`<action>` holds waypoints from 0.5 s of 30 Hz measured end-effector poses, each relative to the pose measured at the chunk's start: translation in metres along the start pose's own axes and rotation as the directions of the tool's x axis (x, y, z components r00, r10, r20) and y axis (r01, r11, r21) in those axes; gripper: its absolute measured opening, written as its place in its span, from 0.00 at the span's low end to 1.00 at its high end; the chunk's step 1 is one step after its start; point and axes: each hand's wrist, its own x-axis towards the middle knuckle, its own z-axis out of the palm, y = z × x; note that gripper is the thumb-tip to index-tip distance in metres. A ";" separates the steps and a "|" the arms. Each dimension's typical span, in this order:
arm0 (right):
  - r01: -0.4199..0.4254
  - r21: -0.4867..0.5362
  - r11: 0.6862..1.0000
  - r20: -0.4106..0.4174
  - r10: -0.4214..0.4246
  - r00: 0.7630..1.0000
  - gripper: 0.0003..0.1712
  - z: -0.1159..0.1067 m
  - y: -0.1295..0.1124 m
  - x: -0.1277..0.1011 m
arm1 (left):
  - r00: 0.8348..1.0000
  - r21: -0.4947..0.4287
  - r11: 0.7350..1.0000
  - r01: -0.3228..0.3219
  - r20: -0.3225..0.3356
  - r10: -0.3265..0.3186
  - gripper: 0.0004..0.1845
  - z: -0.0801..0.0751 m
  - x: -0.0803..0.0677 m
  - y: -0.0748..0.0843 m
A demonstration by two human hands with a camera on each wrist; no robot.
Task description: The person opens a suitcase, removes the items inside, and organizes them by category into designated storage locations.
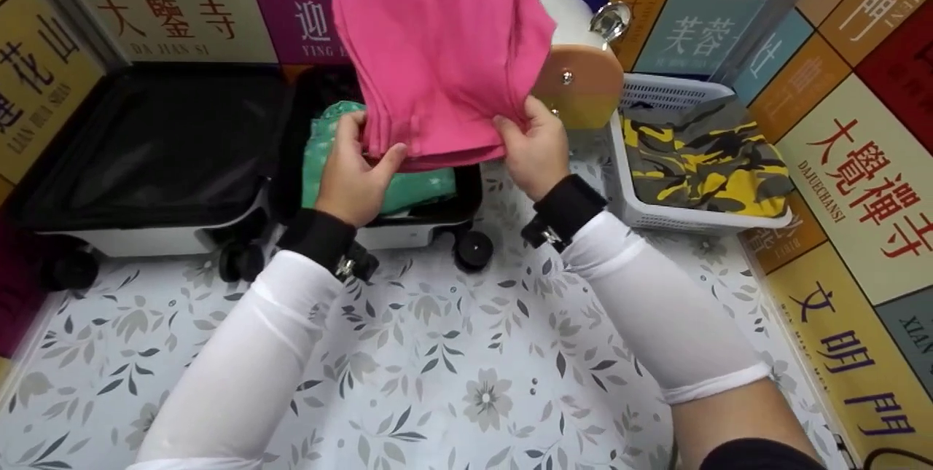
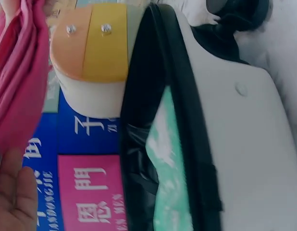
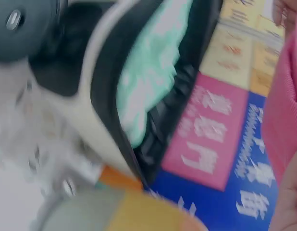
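A bright pink folded cloth garment is held up between both hands, its stacked layers showing at the left and lower edges. My left hand pinches its lower left corner, thumb in front. At the lower right, my right hand grips the edge with the thumb on the near side. Below and behind the pink garment lies a green and white cloth inside the open half of a suitcase. In the left wrist view the pink fabric hangs apart from the suitcase shell. Its exact garment kind is unclear.
The black-covered other suitcase half lies at left, wheels toward me. A white plastic basket at right contains yellow and grey camouflage cloth. Between them, at the back, stands an orange, yellow and white rounded box. Printed panels wall the space.
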 end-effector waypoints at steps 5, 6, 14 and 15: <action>0.053 0.016 0.998 -0.116 -0.051 0.992 0.19 -0.066 -0.021 0.005 | 0.993 0.066 0.998 0.003 0.122 -0.011 0.31 -0.001 -0.004 0.004; 0.071 -0.001 0.997 -0.142 -0.070 0.987 0.18 -0.080 -0.024 0.007 | 0.992 0.088 0.996 0.009 0.127 -0.020 0.32 -0.002 -0.005 0.003; 0.081 0.038 0.996 -0.260 -0.068 0.963 0.15 -0.197 -0.045 0.020 | 0.993 0.271 0.959 0.079 0.066 -0.101 0.33 -0.023 -0.010 -0.035; 0.075 0.075 0.994 -0.273 -0.052 0.961 0.15 -0.211 -0.047 0.021 | 0.991 0.306 0.947 0.094 0.059 -0.118 0.34 -0.026 -0.011 -0.041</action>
